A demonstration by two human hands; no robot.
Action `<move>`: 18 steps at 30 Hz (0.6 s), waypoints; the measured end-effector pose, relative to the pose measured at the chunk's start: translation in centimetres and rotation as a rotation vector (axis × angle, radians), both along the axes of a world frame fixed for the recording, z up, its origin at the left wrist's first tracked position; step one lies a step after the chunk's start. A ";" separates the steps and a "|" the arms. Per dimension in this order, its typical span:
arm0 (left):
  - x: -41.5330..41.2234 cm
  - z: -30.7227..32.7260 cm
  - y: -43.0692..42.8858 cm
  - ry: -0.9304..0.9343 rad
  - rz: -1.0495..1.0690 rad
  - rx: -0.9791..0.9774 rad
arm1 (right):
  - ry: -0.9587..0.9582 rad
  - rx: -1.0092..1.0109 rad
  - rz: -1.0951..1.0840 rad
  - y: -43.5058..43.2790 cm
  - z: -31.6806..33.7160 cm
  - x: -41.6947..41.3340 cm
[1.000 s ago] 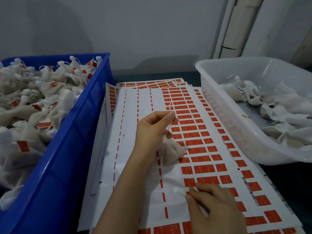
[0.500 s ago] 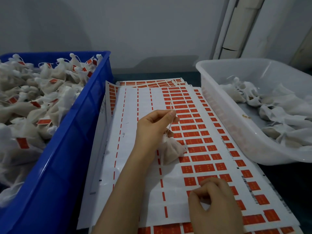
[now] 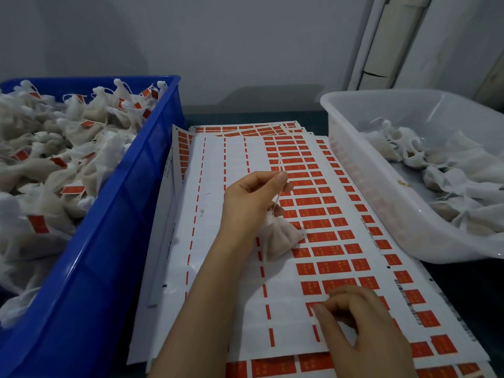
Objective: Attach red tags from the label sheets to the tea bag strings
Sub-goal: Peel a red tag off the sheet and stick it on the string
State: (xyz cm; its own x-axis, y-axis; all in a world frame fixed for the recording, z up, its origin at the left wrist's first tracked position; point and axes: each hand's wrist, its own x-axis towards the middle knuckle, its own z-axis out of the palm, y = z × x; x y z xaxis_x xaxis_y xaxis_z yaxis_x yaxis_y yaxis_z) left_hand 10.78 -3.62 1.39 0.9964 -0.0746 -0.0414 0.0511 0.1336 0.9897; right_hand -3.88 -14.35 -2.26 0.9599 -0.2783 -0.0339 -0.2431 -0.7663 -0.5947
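1. The left hand (image 3: 251,205) pinches a thin white string (image 3: 277,197) between thumb and forefinger. The soft gauze tea bag (image 3: 279,240) hangs just under its palm, resting on the glossy label sheet (image 3: 218,241).
2. The right hand (image 3: 365,334), fingers curled, works at a red tag (image 3: 311,306) near the sheet's near edge; I cannot tell if it has hold.
3. The tags' print and the sheet's barcode edge are too small to read.
4. A blue plastic crate (image 3: 114,241) stands left of the sheet and a translucent tub (image 3: 381,203) right.

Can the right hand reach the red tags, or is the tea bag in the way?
Probably yes: the right hand has fingertips on a red tag; the left hand holds the tea bag farther up.
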 end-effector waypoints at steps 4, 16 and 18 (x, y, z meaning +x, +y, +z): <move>0.0 0.1 0.0 -0.001 -0.006 -0.003 | -0.006 0.156 -0.087 -0.7 0.1 -0.2; -0.1 0.2 0.0 0.016 -0.062 -0.038 | -0.439 0.565 -0.420 -4.1 3.6 -0.5; 0.0 0.2 0.0 0.015 -0.069 -0.061 | -0.448 0.591 -0.355 -4.4 4.3 0.2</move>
